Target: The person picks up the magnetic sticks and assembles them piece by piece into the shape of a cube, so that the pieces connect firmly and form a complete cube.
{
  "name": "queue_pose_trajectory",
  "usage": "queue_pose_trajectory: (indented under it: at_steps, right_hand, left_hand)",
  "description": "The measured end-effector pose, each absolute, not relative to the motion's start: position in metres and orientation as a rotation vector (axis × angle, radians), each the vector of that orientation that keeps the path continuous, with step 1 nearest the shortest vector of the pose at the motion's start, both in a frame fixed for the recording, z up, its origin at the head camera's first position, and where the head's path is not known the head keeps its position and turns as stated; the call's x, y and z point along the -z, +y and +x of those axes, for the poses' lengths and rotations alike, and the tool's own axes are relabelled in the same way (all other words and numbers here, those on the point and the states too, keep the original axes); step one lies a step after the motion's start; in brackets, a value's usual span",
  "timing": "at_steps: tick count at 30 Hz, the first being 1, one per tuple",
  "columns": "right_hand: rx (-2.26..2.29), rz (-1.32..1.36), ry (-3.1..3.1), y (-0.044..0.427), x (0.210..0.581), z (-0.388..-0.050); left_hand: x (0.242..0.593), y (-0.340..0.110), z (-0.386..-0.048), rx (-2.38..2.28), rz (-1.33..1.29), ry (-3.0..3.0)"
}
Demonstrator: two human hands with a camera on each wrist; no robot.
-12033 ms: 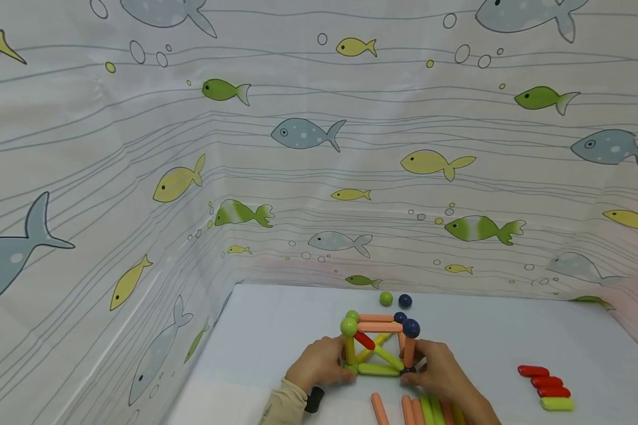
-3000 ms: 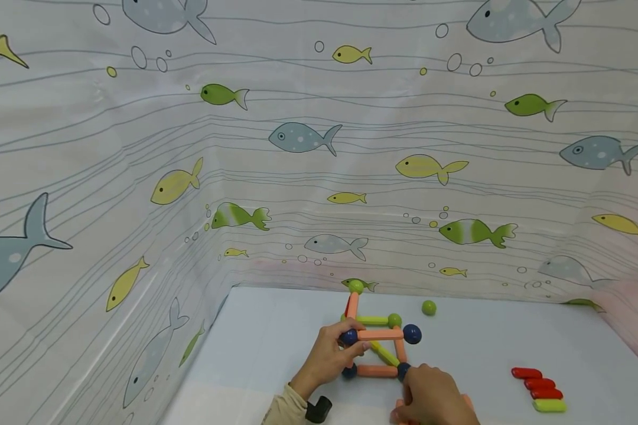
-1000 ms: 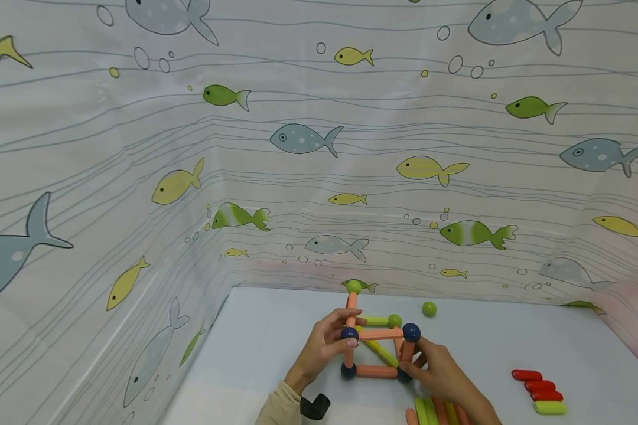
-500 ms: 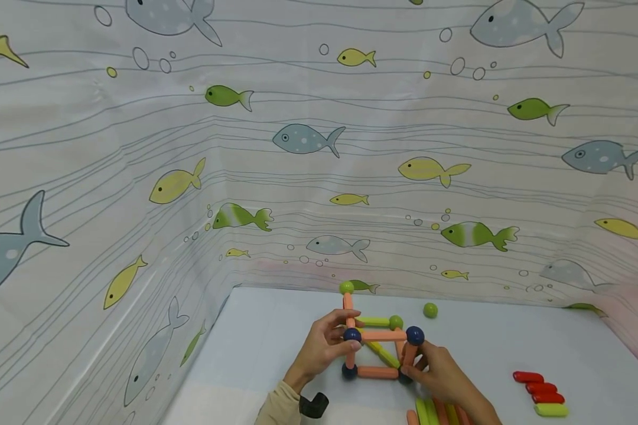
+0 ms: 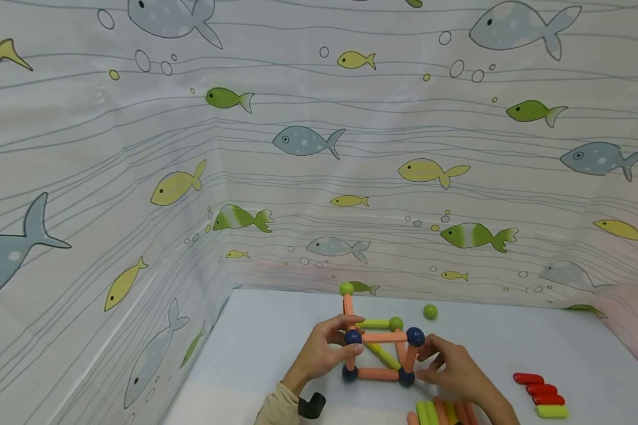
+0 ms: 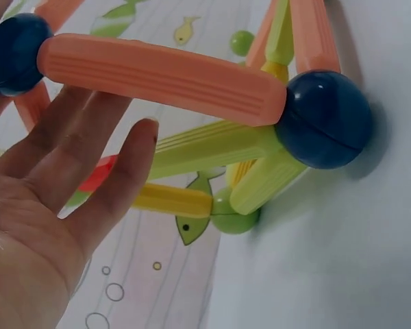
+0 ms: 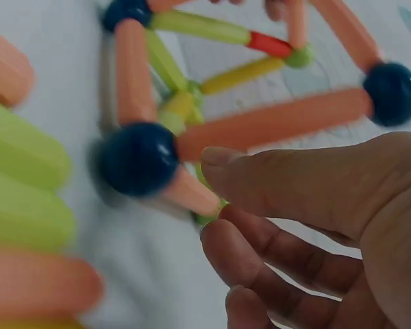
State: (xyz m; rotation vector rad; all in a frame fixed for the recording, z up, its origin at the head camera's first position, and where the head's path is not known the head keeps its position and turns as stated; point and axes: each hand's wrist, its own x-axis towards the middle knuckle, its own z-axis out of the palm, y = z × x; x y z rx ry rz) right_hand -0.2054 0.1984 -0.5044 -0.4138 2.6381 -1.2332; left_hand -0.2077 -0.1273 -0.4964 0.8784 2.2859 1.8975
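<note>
A model of magnetic rods and balls stands on the table. Its front is a square of salmon rods with a dark blue ball at each corner. My left hand point(image 5: 319, 353) holds the upper left blue ball point(image 5: 353, 337) between thumb and fingers. Beside the upright salmon rod point(image 5: 412, 358) at the right, my right hand point(image 5: 452, 367) has its fingers slightly bent around nothing. That rod joins the upper right blue ball point(image 5: 415, 337) to the lower one point(image 5: 406, 377). Behind are a green ball point(image 5: 396, 324), a yellow-green rod point(image 6: 212, 145) and a red rod point(image 7: 269, 45).
A loose green ball point(image 5: 430, 311) lies behind the model. Several rods point(image 5: 427, 412) lie in a row at the front, partly cut off. Red rods point(image 5: 541, 389) and a yellow-green one point(image 5: 552, 411) lie at the right. A black object point(image 5: 312, 406) sits by my left wrist.
The model is turned from earlier, and the loose blue ball has left the back. The right upright rod was added after three seconds ago. My right hand has just let go and moved right.
</note>
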Motion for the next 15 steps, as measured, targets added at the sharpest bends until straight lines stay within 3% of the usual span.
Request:
queue_pose_trajectory:
  at_steps: [7,15]
  right_hand:
    - [1.036,-0.147,2.871,0.255,0.495,-0.209]
    - [0.863,-0.15,2.874,0.3,0.497,-0.207]
  left_hand:
    - [0.49,-0.125,-0.203,-1.787,0.82,2.42]
    - [0.49,-0.129,-0.203,-1.76,0.807,2.418]
